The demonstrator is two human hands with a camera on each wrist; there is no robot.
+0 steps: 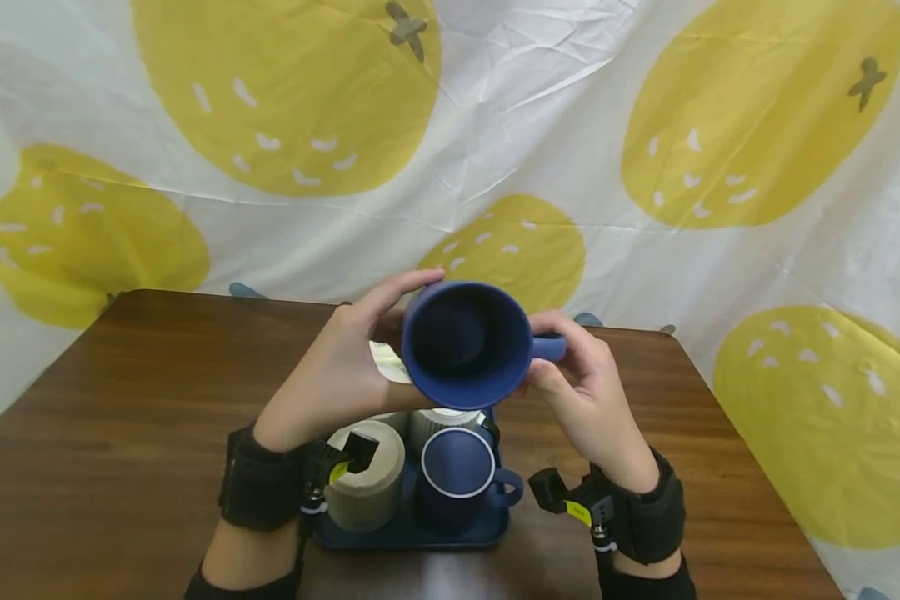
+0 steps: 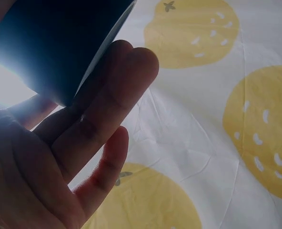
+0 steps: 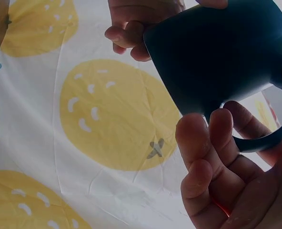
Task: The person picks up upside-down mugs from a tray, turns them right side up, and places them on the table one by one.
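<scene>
A dark blue mug (image 1: 467,343) is held up above the table, tipped so its mouth faces me. My left hand (image 1: 342,367) cups its left side, fingers curving round the far wall. In the left wrist view those fingers (image 2: 98,109) lie along the mug (image 2: 50,43). My right hand (image 1: 585,387) grips the mug's handle (image 1: 549,347) at the right. The right wrist view shows the right fingers (image 3: 212,152) hooked round the handle (image 3: 269,138) under the mug (image 3: 217,52).
Below the hands a dark blue tray (image 1: 420,537) on the brown wooden table (image 1: 120,400) carries a beige ribbed cup (image 1: 366,483), a blue mug with a white rim (image 1: 459,479) and a pale ribbed cup (image 1: 442,421). A white cloth with yellow fruit prints (image 1: 532,125) hangs behind.
</scene>
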